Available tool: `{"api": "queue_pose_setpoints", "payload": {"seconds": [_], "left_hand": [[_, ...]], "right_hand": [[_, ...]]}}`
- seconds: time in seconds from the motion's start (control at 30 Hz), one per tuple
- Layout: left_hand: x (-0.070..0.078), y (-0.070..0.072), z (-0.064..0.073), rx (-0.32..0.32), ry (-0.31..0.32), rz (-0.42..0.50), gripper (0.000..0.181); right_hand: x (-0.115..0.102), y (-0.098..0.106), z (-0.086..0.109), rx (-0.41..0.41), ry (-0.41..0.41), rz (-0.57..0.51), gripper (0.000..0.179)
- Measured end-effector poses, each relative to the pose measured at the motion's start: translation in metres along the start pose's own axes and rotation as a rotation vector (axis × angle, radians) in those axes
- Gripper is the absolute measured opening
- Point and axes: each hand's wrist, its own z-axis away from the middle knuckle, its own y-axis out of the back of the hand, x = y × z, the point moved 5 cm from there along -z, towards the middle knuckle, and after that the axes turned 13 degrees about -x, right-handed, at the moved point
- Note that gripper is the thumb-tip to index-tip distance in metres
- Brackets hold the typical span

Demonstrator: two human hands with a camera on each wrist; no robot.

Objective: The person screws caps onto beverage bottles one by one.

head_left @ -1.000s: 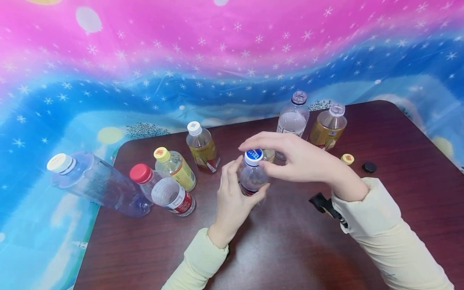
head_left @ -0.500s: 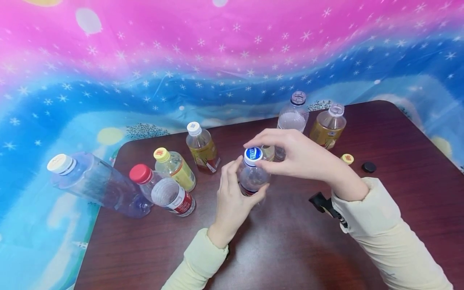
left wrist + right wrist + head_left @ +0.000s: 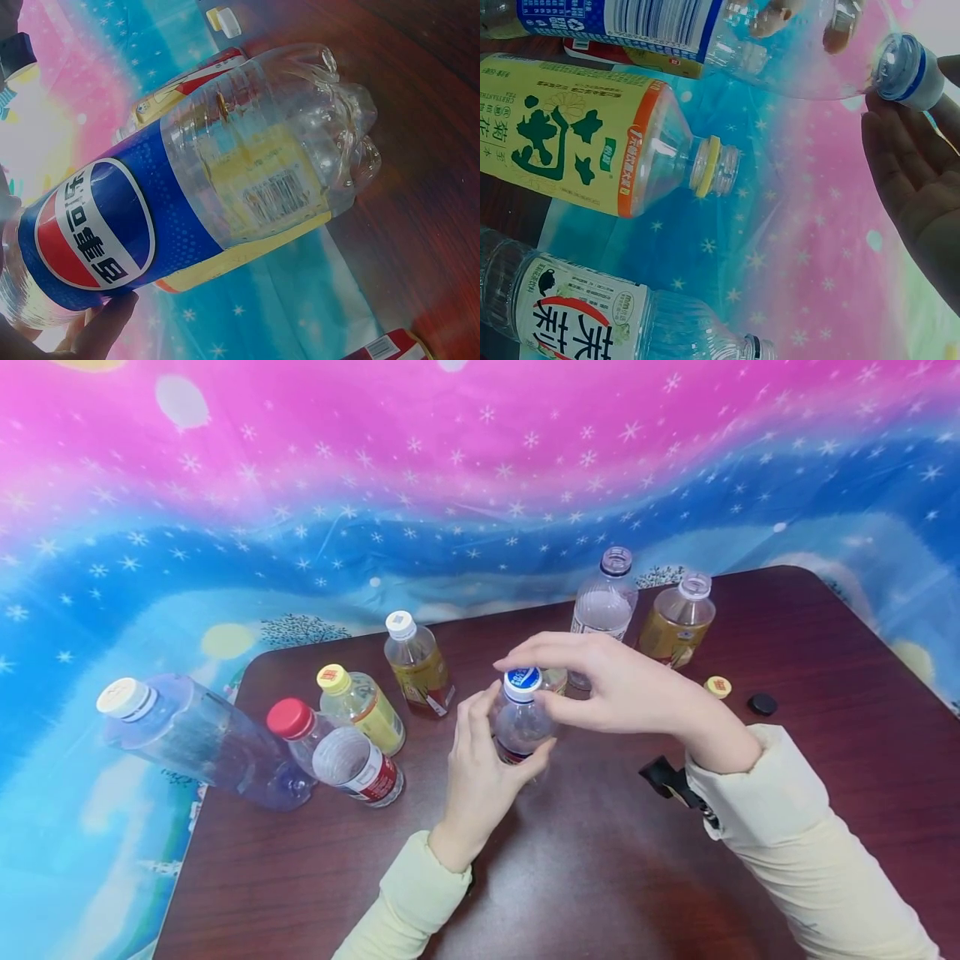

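Note:
A clear plastic bottle (image 3: pixel 522 727) with a blue, white and red label stands upright at mid-table. My left hand (image 3: pixel 483 768) grips its body, fingers on the left side and thumb across the near side. On its neck sits a white screw cap (image 3: pixel 522 683) with a blue top. My right hand (image 3: pixel 618 689) holds this cap, index finger at the far side and thumb at the near right. The right wrist view shows fingertips against the cap (image 3: pixel 922 84). Close behind is an uncapped yellow-labelled bottle (image 3: pixel 570 135), mostly hidden in the head view.
Uncapped bottles stand behind right: a clear one (image 3: pixel 603 606) and a golden-labelled one (image 3: pixel 677 627). Near them lie a yellow cap (image 3: pixel 717 687) and a black cap (image 3: pixel 763 704). Left are capped bottles: large bluish (image 3: pixel 210 735), red-capped (image 3: pixel 341 756), yellow-capped (image 3: pixel 367 710), white-capped (image 3: pixel 418 668).
The lettering on the blue-topped cap has turned. My right hand rose slightly half a second ago, then came back down, its fingers shifting round the cap. My left hand keeps its grip.

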Motion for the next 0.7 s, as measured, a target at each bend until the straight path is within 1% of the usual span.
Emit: {"api": "queue_pose_setpoints", "payload": {"seconds": [0.17,0.3,0.53,0.7], "left_hand": [[-0.0002,-0.0006,0.0000,-0.015,0.011,0.006,0.085],[0.0000,-0.0003,-0.0004,-0.010,0.010,0.006,0.085],[-0.0005,0.0001,-0.0009,-0.023,0.024,0.014,0.085],[-0.0003,0.0010,-0.0006,-0.028,0.033,0.023,0.086]], "right_hand": [[0.0007,0.0015,0.0005,-0.013,-0.013,0.017,0.037],[0.0006,0.0024,0.0002,-0.007,-0.020,0.024,0.036],[-0.0005,0.0034,-0.0016,0.036,-0.036,0.023,0.033],[0.0006,0.0023,-0.0014,0.056,-0.069,0.010,0.034]]}}
